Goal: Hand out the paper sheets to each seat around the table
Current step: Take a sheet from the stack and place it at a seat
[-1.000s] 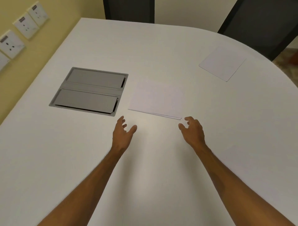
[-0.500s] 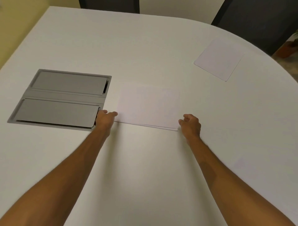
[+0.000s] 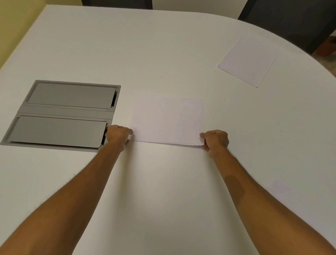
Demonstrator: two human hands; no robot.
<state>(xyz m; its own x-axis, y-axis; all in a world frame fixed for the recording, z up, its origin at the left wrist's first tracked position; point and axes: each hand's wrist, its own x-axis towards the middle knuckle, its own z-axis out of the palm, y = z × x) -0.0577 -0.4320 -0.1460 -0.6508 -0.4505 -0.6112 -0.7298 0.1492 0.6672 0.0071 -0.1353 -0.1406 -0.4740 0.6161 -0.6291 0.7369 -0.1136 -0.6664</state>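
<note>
The chair (image 3: 291,20) beyond the far right rim shows only part of its dark back — the top edge cuts it off, as it does a second chair (image 3: 116,2) at the far side. How many sheets make up the paper stack (image 3: 167,120) cannot be told. Fingertips of both the left hand (image 3: 117,134) and right hand (image 3: 216,139) curl out of sight.

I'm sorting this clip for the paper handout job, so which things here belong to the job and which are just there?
Part of the job:
- paper stack, pinched at its near corners by the left hand and right hand
- single sheet lying at the far right
- dark chairs

Just there:
- grey cable hatch set in the table
</note>
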